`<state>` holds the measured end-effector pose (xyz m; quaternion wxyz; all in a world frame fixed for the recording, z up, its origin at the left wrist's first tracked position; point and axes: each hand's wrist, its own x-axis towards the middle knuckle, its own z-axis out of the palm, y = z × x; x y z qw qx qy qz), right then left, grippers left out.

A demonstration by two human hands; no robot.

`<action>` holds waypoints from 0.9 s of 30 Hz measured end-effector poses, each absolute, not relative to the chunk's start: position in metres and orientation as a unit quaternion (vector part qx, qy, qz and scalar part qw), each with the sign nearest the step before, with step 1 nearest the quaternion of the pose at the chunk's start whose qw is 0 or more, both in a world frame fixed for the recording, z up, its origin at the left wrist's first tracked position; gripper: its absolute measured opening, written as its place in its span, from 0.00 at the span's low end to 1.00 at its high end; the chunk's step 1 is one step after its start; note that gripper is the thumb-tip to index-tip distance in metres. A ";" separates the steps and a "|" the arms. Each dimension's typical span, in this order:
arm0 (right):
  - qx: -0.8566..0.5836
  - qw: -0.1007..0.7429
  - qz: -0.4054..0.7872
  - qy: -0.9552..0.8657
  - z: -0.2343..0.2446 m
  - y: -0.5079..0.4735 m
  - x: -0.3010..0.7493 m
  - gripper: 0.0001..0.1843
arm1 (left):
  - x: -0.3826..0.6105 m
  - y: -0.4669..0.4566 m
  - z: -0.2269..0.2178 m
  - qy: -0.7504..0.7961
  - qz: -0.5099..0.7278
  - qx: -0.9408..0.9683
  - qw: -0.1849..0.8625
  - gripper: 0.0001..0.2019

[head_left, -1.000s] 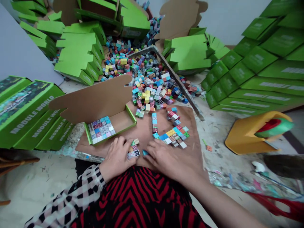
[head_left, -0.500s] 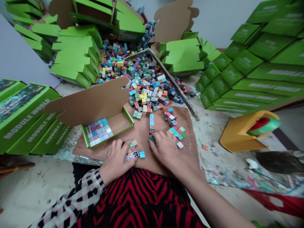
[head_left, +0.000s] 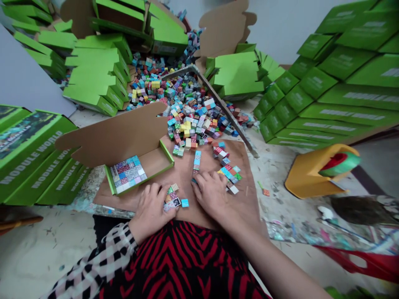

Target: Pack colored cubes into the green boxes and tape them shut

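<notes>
My left hand (head_left: 151,211) lies on the brown cardboard sheet (head_left: 246,158), fingers curled round a small cluster of patterned cubes (head_left: 173,198). My right hand (head_left: 212,195) rests palm down just right of it, its fingertips on loose cubes at the near end of a short column of cubes (head_left: 196,160). A single blue cube (head_left: 185,202) sits between the hands. An open green box (head_left: 137,171) with a brown flap holds a flat layer of cubes in its left half. More cubes (head_left: 229,170) lie beside my right hand.
A big heap of coloured cubes (head_left: 187,108) fills the space beyond the sheet. Green boxes (head_left: 327,91) are stacked at right, flat green box blanks (head_left: 96,74) at left and back, printed boxes (head_left: 34,158) at near left. A yellow tape dispenser (head_left: 318,172) stands at right.
My right hand has moved forward from the sheet's near edge onto the loose cubes by the column. The blue cube it covered now lies bare. My left hand has stayed put.
</notes>
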<state>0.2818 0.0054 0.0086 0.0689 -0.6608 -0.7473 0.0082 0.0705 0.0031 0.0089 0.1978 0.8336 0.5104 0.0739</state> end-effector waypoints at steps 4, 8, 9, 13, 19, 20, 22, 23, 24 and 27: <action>-0.664 0.091 0.008 -0.742 0.004 0.007 0.283 0.14 | 0.071 0.003 0.010 0.512 0.068 0.834 0.193 0.29; -0.672 0.145 0.046 -0.725 0.005 0.006 0.286 0.16 | 0.071 0.003 0.009 0.511 0.067 0.835 0.193 0.29; -0.667 0.161 0.050 -0.725 0.007 0.004 0.286 0.16 | 0.071 0.003 0.009 0.511 0.065 0.835 0.194 0.29; -0.603 0.167 0.066 -0.777 0.022 -0.010 0.288 0.12 | 0.072 0.003 0.010 0.513 0.058 0.834 0.193 0.29; -0.555 0.077 0.100 -0.822 0.037 -0.030 0.289 0.09 | 0.071 0.004 0.011 0.508 0.064 0.834 0.203 0.29; -0.557 0.076 0.103 -0.820 0.036 -0.031 0.288 0.08 | 0.071 0.004 0.011 0.508 0.066 0.835 0.202 0.29; -0.563 0.084 0.106 -0.815 0.032 -0.032 0.287 0.07 | 0.071 0.004 0.011 0.507 0.068 0.836 0.200 0.29; -0.565 0.089 0.107 -0.813 0.029 -0.032 0.285 0.07 | 0.070 0.004 0.010 0.507 0.069 0.836 0.198 0.29; -0.567 0.093 0.107 -0.811 0.027 -0.032 0.284 0.07 | 0.070 0.004 0.010 0.506 0.069 0.837 0.197 0.29; -0.563 0.089 0.115 -0.814 0.024 -0.030 0.280 0.07 | 0.069 0.004 0.010 0.503 0.067 0.839 0.196 0.29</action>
